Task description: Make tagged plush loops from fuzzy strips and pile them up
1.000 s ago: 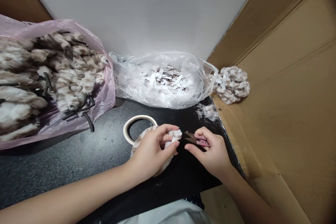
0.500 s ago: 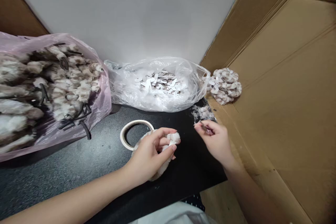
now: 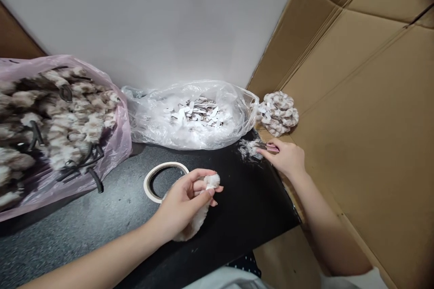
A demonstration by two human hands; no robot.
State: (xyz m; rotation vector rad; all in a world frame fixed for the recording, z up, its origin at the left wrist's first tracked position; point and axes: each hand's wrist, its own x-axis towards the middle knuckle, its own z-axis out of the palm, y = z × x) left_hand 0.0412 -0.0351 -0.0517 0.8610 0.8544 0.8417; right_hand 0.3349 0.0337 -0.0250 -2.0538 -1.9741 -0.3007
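Fluffy piece (image 3: 203,198) is sitting pinched in left hand (image 3: 185,203); right hand (image 3: 286,158), gripping snips (image 3: 269,146), is risking scattering fluff (image 3: 249,149) off bench (image 3: 101,216).

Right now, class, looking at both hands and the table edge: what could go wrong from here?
1. The right hand holds small snips at the table edge; they might slip off, or nick a finger.
2. The fluff beside them is loose and could scatter.
3. The left hand pinches the fur piece only at one end; it may slip.
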